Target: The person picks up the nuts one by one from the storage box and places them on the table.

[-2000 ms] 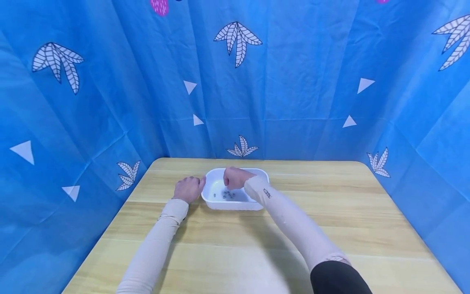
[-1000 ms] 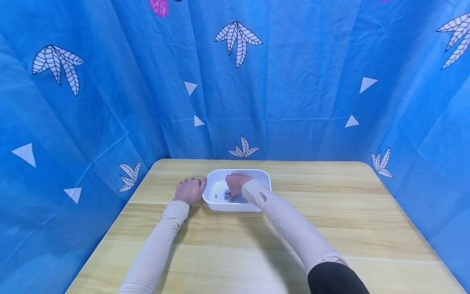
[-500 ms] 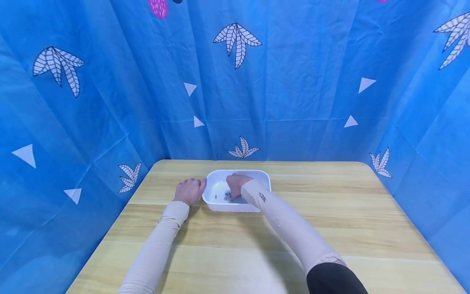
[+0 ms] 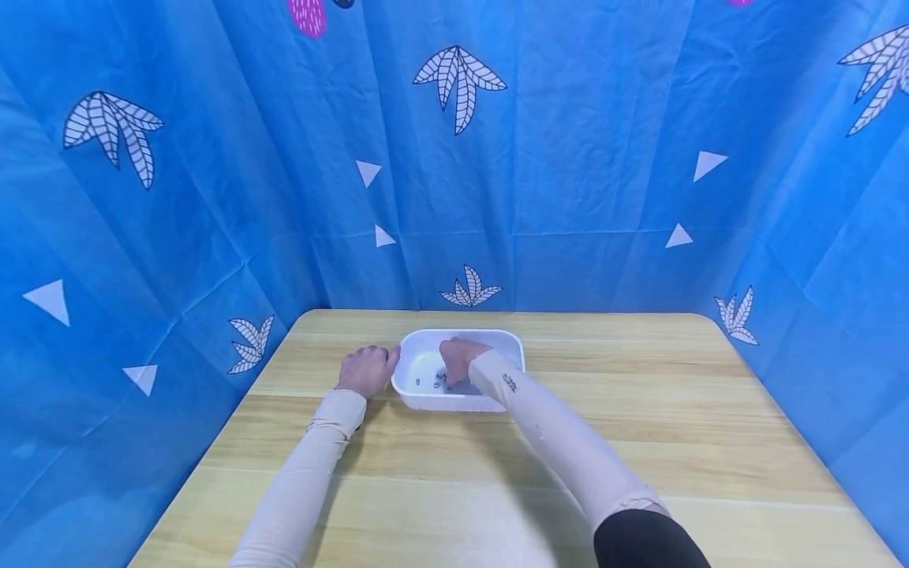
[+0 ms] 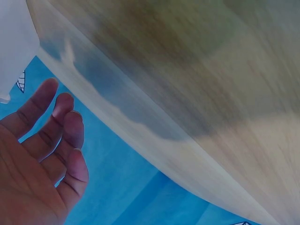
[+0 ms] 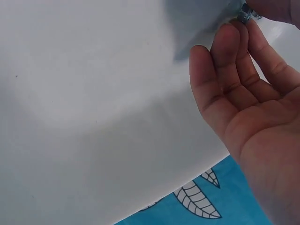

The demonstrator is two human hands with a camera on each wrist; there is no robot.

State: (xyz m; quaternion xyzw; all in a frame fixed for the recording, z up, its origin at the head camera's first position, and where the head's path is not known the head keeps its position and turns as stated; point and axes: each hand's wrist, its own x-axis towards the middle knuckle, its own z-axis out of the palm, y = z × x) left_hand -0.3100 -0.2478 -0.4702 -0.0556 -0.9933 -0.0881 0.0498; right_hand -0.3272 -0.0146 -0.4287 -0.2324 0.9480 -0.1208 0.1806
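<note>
A white plastic box (image 4: 454, 403) stands on the table, with several small shiny metal pieces (image 4: 440, 380) on its floor. One more metal piece (image 4: 417, 382) lies apart toward the box's left side. My right hand (image 4: 460, 359) reaches down into the box. In the right wrist view its thumb and fingertips pinch a small metal nut (image 6: 243, 14); the thumb partly covers it. My left hand (image 4: 367, 369) is at the box's left end, its thumb at the rim. The left wrist view shows that hand's fingers (image 5: 73, 129) loosely bent, holding nothing.
The light wooden table (image 4: 675, 410) spreads to both sides of the box and in front of it. A blue curtain (image 4: 568, 158) with printed leaves and triangles hangs behind the table and along both sides.
Two seconds ago my right hand was higher over the box; it has lowered to the metal pieces and stayed there over the last second. My left hand has stayed beside the box.
</note>
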